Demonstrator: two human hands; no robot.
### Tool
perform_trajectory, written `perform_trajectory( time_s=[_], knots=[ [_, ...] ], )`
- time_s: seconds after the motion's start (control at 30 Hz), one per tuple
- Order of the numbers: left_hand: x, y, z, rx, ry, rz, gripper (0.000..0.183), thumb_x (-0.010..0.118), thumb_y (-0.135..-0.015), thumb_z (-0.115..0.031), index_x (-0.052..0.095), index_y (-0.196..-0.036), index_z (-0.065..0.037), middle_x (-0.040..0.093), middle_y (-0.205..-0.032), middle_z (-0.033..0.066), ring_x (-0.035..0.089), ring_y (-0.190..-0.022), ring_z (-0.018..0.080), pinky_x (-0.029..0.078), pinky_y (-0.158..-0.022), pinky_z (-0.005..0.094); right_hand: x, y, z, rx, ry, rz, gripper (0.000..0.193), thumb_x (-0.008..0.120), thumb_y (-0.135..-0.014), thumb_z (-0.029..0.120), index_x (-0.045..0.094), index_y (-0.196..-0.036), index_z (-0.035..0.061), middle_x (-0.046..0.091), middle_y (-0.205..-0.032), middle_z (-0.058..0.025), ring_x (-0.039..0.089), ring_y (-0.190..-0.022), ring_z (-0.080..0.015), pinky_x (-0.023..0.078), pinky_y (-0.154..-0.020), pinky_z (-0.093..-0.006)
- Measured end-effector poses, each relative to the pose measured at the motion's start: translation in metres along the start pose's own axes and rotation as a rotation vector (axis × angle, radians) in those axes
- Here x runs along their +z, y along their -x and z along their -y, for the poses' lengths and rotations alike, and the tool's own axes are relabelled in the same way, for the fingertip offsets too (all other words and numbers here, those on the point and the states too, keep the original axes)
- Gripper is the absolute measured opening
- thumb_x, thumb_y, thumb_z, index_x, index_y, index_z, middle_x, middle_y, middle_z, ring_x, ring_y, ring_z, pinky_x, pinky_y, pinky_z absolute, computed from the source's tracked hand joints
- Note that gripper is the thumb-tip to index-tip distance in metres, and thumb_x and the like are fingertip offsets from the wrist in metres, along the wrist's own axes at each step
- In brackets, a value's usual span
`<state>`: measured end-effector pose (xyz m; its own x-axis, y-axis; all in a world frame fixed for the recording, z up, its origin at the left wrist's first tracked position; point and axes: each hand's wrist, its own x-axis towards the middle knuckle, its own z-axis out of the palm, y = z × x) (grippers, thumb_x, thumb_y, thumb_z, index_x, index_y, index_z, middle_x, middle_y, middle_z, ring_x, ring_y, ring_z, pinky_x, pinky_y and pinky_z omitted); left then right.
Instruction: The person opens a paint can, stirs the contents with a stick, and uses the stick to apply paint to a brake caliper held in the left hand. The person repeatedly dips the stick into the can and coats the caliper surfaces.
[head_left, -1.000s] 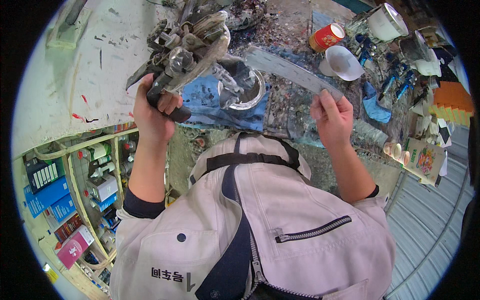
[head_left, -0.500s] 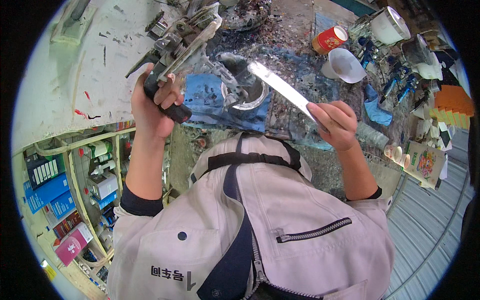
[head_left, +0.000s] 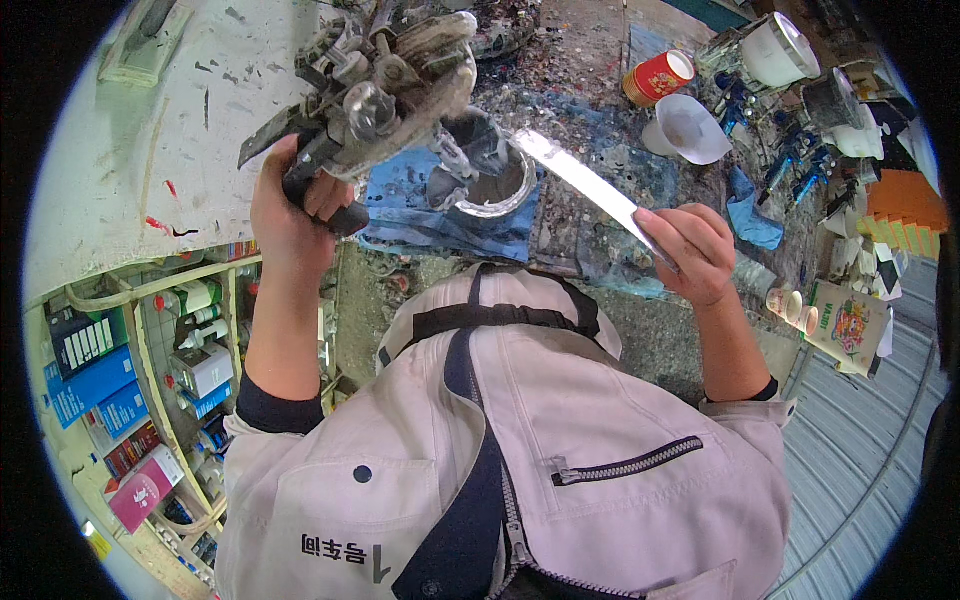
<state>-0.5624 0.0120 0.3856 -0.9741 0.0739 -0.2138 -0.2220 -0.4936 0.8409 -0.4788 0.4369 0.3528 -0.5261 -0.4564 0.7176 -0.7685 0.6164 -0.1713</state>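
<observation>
the left hand (head_left: pixel 295 205) is gripping the dark handle of a grimy, paint-crusted metal spray gun (head_left: pixel 375 95), fingers wrapped tight around it, and is holding it raised at about eleven o'clock from the person's chest. the gun's body is tilting, its bulk leaning up and toward one o'clock from the fist, so that its lower end is hanging just above and beside the round, open metal can (head_left: pixel 490 180).

the right hand (head_left: pixel 690 250) is pinching one end of a long, flat, pale metal stirring strip (head_left: pixel 590 185), thumb on top and fingers curled below. the strip's long axis is running from the hand at about four o'clock up toward ten o'clock, and its far tip is reaching the rim of the can; whether it is touching the rim i cannot tell.

the can is sitting on a crumpled blue cloth (head_left: pixel 440 215) on the paint-stained workbench (head_left: pixel 600 60), at twelve o'clock from the person, between the two hands. the hands are well apart, each clamped on its own tool, and both tools are converging on the can. the gun is lying closer over the can than the right hand itself.

further off, toward one and two o'clock, a red cylindrical tin (head_left: pixel 657 77), a white paper funnel (head_left: pixel 690 128) and a white plastic tub (head_left: pixel 775 48) are standing on the bench. at eight o'clock, shelves (head_left: pixel 130 380) of boxes and bottles are showing below the bench edge.
</observation>
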Motion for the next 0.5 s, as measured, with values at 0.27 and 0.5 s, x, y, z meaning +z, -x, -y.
perform_trajectory(
  time_s=[0.27,0.5],
  knots=[
    [0.011,0.01,-0.002,0.09,-0.116,-0.015,0.03,0.051,-0.105,-0.026,0.05,-0.08,-0.009,0.038,-0.056,-0.0003,0.034,-0.05,0.0125,0.031,-0.053,0.0315,-0.016,-0.038,-0.004,-0.165,0.05,0.127,0.047,0.075,-0.067,0.013,0.079,-0.113,0.0013,0.06,-0.087,-0.0032,0.061,-0.068,-0.0158,0.049,-0.056,-0.0301],
    [0.035,0.009,-0.011,0.12,-0.327,0.015,0.033,0.055,-0.106,-0.031,0.055,-0.081,-0.008,0.041,-0.056,0.0002,0.038,-0.051,0.0152,0.033,-0.054,0.0327,-0.03,-0.083,-0.001,-0.305,0.116,0.297,0.051,0.073,-0.069,0.012,0.075,-0.118,-0.0021,0.058,-0.087,-0.0038,0.06,-0.07,-0.0169,0.049,-0.058,-0.0303]
  ],
)
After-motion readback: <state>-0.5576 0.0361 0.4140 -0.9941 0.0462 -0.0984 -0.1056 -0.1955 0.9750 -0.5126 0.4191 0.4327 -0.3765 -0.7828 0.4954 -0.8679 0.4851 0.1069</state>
